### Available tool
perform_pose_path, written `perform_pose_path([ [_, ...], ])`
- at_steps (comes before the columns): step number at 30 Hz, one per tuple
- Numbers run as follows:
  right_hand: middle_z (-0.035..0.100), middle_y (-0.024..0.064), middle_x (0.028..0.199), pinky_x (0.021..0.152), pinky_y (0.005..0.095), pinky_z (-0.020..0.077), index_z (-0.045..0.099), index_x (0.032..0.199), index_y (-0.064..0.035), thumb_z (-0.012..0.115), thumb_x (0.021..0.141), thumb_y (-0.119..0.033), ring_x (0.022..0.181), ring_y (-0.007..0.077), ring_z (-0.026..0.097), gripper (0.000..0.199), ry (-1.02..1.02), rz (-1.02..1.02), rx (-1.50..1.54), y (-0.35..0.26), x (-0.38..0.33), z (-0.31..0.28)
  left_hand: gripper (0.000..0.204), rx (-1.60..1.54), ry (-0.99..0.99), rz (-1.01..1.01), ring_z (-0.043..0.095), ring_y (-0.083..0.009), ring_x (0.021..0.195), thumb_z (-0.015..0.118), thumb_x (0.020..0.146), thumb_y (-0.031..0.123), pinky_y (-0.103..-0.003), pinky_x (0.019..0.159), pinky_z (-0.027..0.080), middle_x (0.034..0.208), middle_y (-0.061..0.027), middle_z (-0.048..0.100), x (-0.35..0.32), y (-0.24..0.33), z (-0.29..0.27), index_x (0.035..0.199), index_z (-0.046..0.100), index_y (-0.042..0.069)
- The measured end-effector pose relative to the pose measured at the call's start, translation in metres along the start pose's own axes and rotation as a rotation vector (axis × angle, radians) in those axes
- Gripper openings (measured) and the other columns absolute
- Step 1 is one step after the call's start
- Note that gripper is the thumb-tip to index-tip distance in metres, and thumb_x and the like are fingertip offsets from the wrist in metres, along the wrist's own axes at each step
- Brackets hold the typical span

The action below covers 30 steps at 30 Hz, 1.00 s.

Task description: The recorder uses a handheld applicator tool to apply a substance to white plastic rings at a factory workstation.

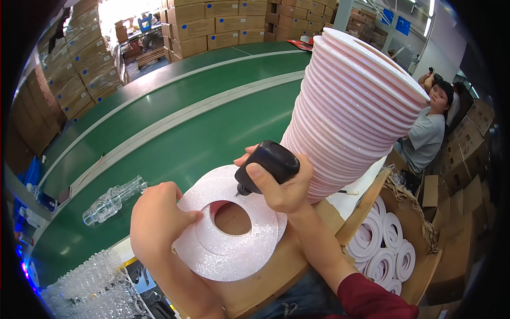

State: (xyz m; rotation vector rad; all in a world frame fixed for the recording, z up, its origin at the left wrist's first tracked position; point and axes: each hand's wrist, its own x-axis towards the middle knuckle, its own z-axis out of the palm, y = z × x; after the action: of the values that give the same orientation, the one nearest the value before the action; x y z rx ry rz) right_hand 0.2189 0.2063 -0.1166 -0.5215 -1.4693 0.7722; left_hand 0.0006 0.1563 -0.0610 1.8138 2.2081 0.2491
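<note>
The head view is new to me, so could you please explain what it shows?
There is no machine arm here: a head-worn fisheye camera looks down at a person's own bare hands, and its lens bends straight edges. The left hand has its thumb on overlapping pale pink rings, with cardboard beneath. The right hand holds a black bottle-like tool, tip down toward them. Behind stands a tall pink stack; a clear plastic piece lies on the green surface.
</note>
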Motion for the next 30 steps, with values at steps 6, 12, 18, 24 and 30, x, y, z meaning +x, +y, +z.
perform_pose_path([
  [6,0.073,0.0183,0.095,0.077,0.0351,0.0625,0.065,0.109,0.0121,0.073,0.091,0.0,0.088,0.0253,0.076,0.023,-0.048,0.002,-0.033,0.002,0.001,-0.001,0.05,-0.005,0.007,0.004,0.07,-0.0289,0.083,0.093,0.058,0.028,-0.039,0.074,0.055,0.087,-0.014,0.07,0.0,0.0,0.0,0.094,0.073,0.0],
  [12,0.072,0.0213,0.101,0.08,0.0405,0.062,0.064,0.109,0.0124,0.074,0.087,-0.002,0.088,0.0293,0.075,0.028,0.032,-0.09,-0.033,-0.005,0.0,-0.009,0.05,-0.006,0.003,0.015,0.069,-0.028,0.082,0.094,0.057,0.027,-0.039,0.073,0.055,0.086,-0.0132,0.07,0.0,-0.003,-0.001,0.094,0.073,0.0],
  [18,0.077,0.0119,0.083,0.068,0.0267,0.0584,0.071,0.098,0.0086,0.078,0.085,-0.001,0.072,0.0132,0.072,0.018,0.118,-0.11,-0.039,-0.014,0.006,-0.01,0.049,-0.026,-0.029,0.022,0.069,-0.0271,0.077,0.093,0.057,0.026,-0.038,0.07,0.055,0.084,-0.0126,0.069,0.0,-0.004,-0.003,0.093,0.073,0.0],
  [24,0.076,0.0176,0.087,0.075,0.0331,0.0604,0.069,0.102,0.0117,0.074,0.087,-0.001,0.079,0.0206,0.074,0.02,-0.051,-0.007,-0.171,-0.022,0.009,-0.02,0.049,-0.043,-0.026,0.015,0.069,-0.0266,0.075,0.093,0.057,0.025,-0.038,0.068,0.054,0.08,-0.0123,0.069,0.001,-0.004,-0.004,0.093,0.073,0.0],
  [30,0.076,0.015,0.081,0.073,0.0303,0.0591,0.071,0.097,0.0111,0.075,0.086,-0.002,0.074,0.0172,0.073,0.018,-0.073,-0.052,-0.222,-0.019,0.011,-0.021,0.049,-0.052,-0.044,-0.008,0.069,-0.0265,0.075,0.094,0.056,0.025,-0.038,0.068,0.054,0.08,-0.0124,0.069,0.0,-0.001,-0.008,0.093,0.073,-0.001],
])
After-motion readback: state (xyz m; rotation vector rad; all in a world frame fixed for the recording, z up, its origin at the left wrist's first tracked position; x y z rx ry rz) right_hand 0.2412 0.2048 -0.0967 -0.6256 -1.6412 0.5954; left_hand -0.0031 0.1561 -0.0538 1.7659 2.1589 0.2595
